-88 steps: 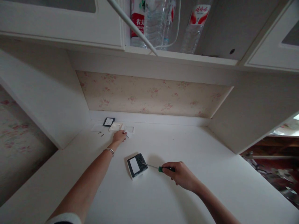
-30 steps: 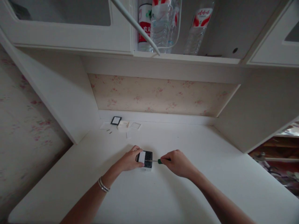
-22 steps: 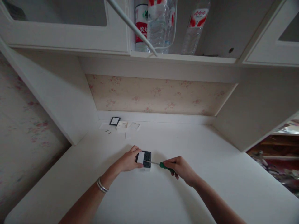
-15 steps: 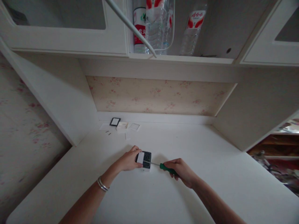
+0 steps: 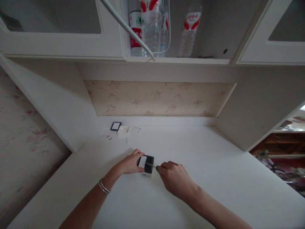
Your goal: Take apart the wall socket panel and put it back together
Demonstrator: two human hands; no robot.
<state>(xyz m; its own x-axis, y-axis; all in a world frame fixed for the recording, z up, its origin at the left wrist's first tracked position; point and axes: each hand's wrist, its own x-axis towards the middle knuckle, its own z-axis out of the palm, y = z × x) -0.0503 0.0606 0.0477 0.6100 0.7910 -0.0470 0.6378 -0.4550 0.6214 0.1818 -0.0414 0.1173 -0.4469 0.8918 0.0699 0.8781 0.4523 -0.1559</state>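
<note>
My left hand point(image 5: 131, 163) pinches the dark box point(image 5: 149, 159), seemingly to steady it against the screwdriver point(image 5: 156, 167) my right hand point(image 5: 175, 176) clasps just beside that grip.

Plastic bottles point(image 5: 151, 31) on shelf point(image 5: 205, 60), floral wallpaper point(image 5: 147, 98)

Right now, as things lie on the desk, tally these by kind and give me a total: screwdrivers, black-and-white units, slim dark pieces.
Screwdriver, in the right hand: 1
Black-and-white units, the front unit in the left hand and the back unit: 2
Slim dark pieces: 2
Total: 5
</note>
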